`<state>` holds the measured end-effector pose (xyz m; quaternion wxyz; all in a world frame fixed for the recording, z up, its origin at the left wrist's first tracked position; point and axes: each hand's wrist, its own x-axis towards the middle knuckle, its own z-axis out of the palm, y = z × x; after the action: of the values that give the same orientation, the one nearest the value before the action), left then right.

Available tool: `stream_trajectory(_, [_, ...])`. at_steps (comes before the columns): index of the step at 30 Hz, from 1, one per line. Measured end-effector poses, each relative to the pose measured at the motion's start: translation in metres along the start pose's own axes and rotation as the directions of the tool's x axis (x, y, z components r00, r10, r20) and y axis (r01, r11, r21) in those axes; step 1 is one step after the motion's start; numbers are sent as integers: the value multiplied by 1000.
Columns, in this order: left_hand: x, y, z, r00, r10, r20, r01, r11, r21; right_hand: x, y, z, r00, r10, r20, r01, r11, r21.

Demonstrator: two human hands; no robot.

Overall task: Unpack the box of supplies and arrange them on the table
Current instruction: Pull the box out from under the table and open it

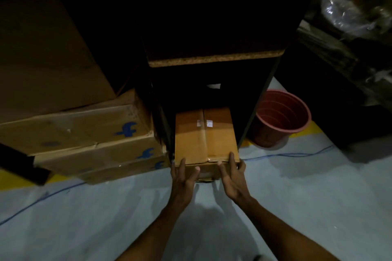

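A taped brown cardboard box (204, 133) sits on the floor inside the bottom bay of a dark shelf unit (214, 60), its near end sticking out. My left hand (183, 174) grips the box's near left corner, thumb on the front face. At the near right corner my right hand (232, 172) holds the box, with fingers over the top edge and thumb on the front. The box's flaps are closed.
Stacked cardboard boxes (84, 131) with blue logos stand left of the shelf. A red plastic bucket (280, 116) sits to the right, with clear-wrapped bundles (350, 27) beyond it. A blue cable (286, 154) runs across the pale floor (84, 229).
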<state>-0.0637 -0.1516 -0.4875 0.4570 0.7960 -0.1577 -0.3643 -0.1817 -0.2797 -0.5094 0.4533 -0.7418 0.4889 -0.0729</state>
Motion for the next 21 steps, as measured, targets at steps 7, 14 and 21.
stream_trajectory(7, [-93,-42,6,990,-137,-33,131,979,-158,-101,38,22,990,136,41,-136,991,10])
stream_trajectory(14, [-145,-79,15,971,-183,-151,197,977,86,-154,79,31,992,115,-55,-119,990,-71])
stream_trajectory(21, [-94,-83,4,988,-119,-103,123,992,35,-111,76,15,996,83,-34,-85,994,-70])
